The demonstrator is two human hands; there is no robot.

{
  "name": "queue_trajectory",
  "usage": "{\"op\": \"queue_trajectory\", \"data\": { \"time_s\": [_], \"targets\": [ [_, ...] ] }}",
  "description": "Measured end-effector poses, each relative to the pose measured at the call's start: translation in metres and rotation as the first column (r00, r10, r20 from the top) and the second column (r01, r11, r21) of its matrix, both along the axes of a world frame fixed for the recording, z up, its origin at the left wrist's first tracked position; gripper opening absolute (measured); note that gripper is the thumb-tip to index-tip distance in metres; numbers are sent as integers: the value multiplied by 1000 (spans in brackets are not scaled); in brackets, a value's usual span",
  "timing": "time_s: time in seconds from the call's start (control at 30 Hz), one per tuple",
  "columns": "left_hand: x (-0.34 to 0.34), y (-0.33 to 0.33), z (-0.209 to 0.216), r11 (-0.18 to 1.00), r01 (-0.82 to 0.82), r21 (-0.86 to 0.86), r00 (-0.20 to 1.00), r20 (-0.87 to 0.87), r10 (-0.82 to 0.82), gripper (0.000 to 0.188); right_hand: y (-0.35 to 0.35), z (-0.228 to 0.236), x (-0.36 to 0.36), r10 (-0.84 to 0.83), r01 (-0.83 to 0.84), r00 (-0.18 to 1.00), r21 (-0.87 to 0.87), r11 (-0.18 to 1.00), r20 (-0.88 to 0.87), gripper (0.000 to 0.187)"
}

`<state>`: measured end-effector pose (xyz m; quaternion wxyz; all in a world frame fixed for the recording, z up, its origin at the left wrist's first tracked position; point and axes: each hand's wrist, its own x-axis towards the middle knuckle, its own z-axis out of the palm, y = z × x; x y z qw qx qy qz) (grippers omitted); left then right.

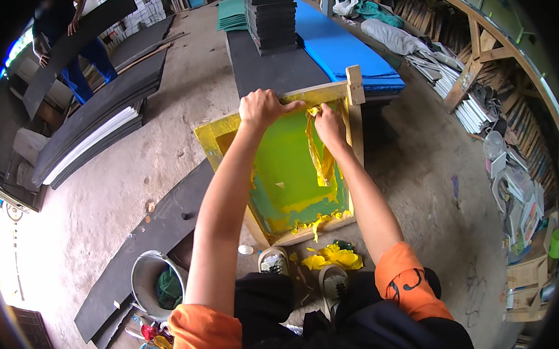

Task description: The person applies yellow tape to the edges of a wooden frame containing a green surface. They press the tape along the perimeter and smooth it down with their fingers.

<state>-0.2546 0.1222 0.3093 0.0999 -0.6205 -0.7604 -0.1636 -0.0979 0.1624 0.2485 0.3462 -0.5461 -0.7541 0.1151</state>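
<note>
A wooden screen-printing frame [217, 131] stands tilted in front of me, its green mesh [279, 168] smeared with yellow. My left hand [262, 109] grips the frame's far edge, fingers over the rim and thumb stretched along it to the right. Close by, near the far right corner, my right hand [330, 125] is closed on a crumpled yellow strip [320, 156], which dangles over the mesh; it looks like ink-covered tape. More yellow scraps cling to the frame's near edge. A yellow crumpled heap [334, 257] lies on the floor by my shoes.
Beyond the frame are a stack of black sheets [271, 17] and blue sheets [342, 41]. A grey bucket [146, 263] holding green cloth stands at lower left beside a long black sheet [150, 232]. At far left another person [63, 34] holds a black board. Racks and clutter line the right.
</note>
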Motion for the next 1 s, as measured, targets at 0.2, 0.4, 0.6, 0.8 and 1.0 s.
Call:
{"op": "queue_trajectory", "data": {
  "time_s": [0.2, 0.4, 0.6, 0.8, 1.0],
  "targets": [
    [0, 19, 10, 993, -59, -102, 995, 77, 67, 87, 9, 13, -13, -82, 83, 996, -49, 995, 32, 26],
    [-9, 35, -4, 995, -35, -98, 994, 95, 44, 87, 9, 10, -18, -106, 108, 993, -70, 992, 43, 26],
    [-10, 46, -13, 995, -24, -101, 994, 100, 34, 89, -9, 3, -23, -80, 89, 994, -112, 990, 80, 23],
    [0, 57, -16, 995, -27, -101, 996, 83, 35, 90, -13, -7, -14, -37, 37, 999, -41, 998, 17, 18],
    [26, 66, -13, 973, 19, -228, 997, 80, -1, 92, -19, -8, 10, -52, 54, 998, -87, 995, 31, 17]
  ]
}}
